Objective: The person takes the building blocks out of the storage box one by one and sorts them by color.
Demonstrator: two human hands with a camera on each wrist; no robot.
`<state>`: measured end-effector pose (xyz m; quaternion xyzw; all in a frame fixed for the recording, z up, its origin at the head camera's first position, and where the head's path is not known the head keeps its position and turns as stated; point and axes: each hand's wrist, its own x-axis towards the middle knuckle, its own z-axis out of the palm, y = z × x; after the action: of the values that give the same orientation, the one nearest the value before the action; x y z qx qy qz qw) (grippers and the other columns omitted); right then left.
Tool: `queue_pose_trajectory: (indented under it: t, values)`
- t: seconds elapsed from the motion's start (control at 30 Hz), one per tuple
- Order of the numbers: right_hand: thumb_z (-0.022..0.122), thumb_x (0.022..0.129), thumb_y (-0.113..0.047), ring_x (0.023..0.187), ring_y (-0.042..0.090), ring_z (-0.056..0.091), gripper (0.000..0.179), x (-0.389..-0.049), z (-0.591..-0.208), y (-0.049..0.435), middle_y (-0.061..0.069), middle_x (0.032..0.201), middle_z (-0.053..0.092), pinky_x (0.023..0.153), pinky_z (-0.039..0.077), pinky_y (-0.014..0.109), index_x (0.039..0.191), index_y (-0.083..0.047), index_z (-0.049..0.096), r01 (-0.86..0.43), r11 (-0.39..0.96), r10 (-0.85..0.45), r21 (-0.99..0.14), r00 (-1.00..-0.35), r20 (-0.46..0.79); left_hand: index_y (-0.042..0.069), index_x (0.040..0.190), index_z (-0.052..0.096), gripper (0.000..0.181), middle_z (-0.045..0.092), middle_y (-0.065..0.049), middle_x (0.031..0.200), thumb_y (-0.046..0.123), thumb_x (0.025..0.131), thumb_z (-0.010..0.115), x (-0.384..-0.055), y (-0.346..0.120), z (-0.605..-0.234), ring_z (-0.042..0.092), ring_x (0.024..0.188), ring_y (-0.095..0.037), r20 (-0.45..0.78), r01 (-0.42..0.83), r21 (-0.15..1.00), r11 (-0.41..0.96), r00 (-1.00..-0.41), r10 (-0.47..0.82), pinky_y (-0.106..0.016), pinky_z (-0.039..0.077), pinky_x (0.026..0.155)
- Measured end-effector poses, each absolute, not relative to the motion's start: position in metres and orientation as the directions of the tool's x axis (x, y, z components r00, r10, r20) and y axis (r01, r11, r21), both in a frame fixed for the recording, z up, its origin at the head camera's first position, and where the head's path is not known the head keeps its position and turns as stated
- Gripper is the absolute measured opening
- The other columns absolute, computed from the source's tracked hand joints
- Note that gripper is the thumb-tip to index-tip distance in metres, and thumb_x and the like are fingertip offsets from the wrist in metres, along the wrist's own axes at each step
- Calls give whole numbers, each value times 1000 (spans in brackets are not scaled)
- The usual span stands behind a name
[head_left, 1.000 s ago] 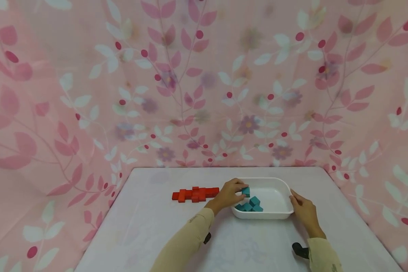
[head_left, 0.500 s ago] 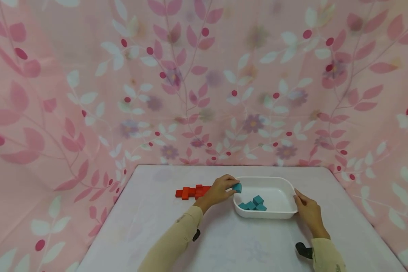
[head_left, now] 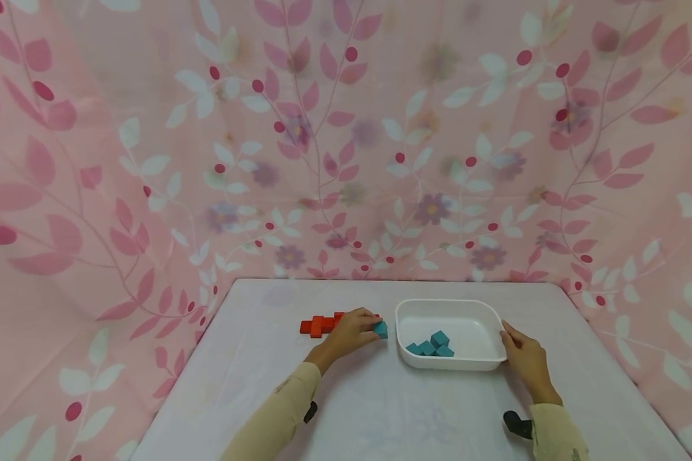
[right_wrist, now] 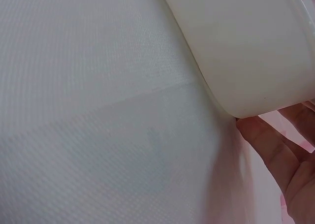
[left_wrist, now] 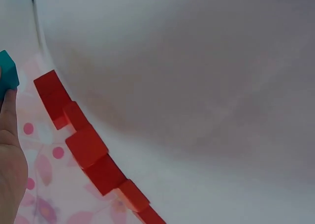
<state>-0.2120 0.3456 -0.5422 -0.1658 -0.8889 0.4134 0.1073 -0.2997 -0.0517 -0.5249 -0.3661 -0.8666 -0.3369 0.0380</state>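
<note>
A teal cube (head_left: pixel 380 330) is pinched between the thumb and fingers of my left hand (head_left: pixel 348 333), left of the white tray. In the left wrist view, the same cube (left_wrist: pixel 8 74) shows at the left edge. Behind the left hand, a row of joined red blocks (head_left: pixel 317 326) lies on the table, partly hidden in the head view; the red blocks (left_wrist: pixel 87 146) are plainer in the left wrist view. My right hand (head_left: pixel 527 363) holds the right end of the white tray (head_left: pixel 450 365). Its thumb (right_wrist: pixel 268 145) touches the tray's lower corner in the right wrist view.
Several teal cubes (head_left: pixel 429 347) sit in the tray's front left part. The white-covered table (head_left: pixel 380 410) ends at a pink floral cloth (head_left: pixel 346 160) hung behind and at the sides.
My left hand has lifted the teal cube from over the tray, past its left rim, to the right end of the red row. My right hand stays at the tray.
</note>
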Motion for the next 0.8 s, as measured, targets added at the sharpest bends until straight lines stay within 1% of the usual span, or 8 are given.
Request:
queue_pose_trajectory:
  t: [0.1, 0.17, 0.23, 0.43, 0.57, 0.67, 0.8]
  values:
    - [45, 102, -41, 111, 34, 53, 51, -212, -541, 346, 23, 140, 46, 74, 50, 31, 144, -11, 46, 211, 603, 382, -769, -923, 47, 13, 128, 66, 44, 63, 3, 112, 24, 86, 75, -297, -59, -528, 57, 103, -9, 281, 627, 570, 531, -756, 591, -15, 49, 84]
    - [45, 102, -42, 109, 33, 52, 52, -212, -541, 346, 23, 141, 45, 66, 48, 23, 144, -11, 45, 218, 601, 380, -769, -924, 35, 12, 127, 67, 44, 64, 3, 111, 23, 85, 76, -296, -63, -531, 58, 103, -9, 274, 618, 582, 528, -760, 589, -15, 50, 84]
    - [45, 102, -42, 108, 33, 53, 52, -212, -541, 346, 23, 141, 45, 65, 47, 21, 144, -11, 45, 221, 597, 379, -771, -925, 29, 10, 126, 67, 44, 64, 3, 110, 23, 85, 76, -295, -68, -535, 59, 102, -10, 270, 616, 597, 514, -758, 594, -16, 50, 83]
    - [47, 102, -40, 106, 32, 53, 50, -212, -542, 346, 23, 141, 45, 61, 48, 19, 144, -12, 46, 222, 585, 384, -780, -923, 26, 10, 125, 68, 43, 64, -2, 111, 24, 86, 75, -293, -74, -545, 59, 102, -13, 260, 613, 625, 483, -747, 612, -18, 52, 80]
    - [46, 102, -40, 107, 33, 53, 51, -213, -543, 347, 23, 140, 46, 62, 47, 18, 144, -11, 46, 209, 589, 380, -780, -924, 39, 11, 126, 68, 43, 65, -2, 111, 25, 86, 75, -291, -74, -548, 58, 103, -12, 248, 615, 620, 487, -743, 622, -17, 52, 80]
    - [46, 102, -40, 107, 32, 55, 51, -213, -545, 347, 23, 139, 47, 62, 48, 18, 143, -11, 47, 200, 591, 378, -782, -924, 50, 9, 125, 67, 44, 64, -1, 111, 25, 85, 75, -291, -73, -550, 57, 104, -12, 242, 626, 615, 480, -729, 640, -16, 51, 82]
    - [46, 102, -39, 103, 32, 56, 50, -214, -547, 347, 24, 139, 48, 60, 51, 19, 144, -11, 46, 197, 583, 378, -789, -925, 49, 6, 125, 67, 44, 64, -1, 112, 23, 85, 75, -290, -73, -552, 58, 104, -14, 239, 629, 630, 454, -714, 658, -16, 50, 83]
